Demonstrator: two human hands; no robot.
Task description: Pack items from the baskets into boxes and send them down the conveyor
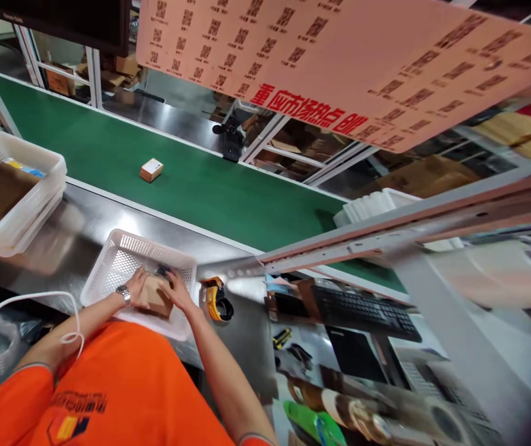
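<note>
Left hand [139,288] and right hand [179,292], fingers partly curled, are holding opposite sides of a brown box [158,298] inside a white basket [120,264]; handling is seemingly continuing, sealing unclear. Beyond, a small carton [151,170] is lying on a green belt [228,201].

Glare on metal tbl [90,214]; R side blurry.

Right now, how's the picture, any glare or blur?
Head view: bright glare on the metal counter behind the white basket; there too, the pale roll far right is smeared, while the small box on the green belt looks sharper.
</note>
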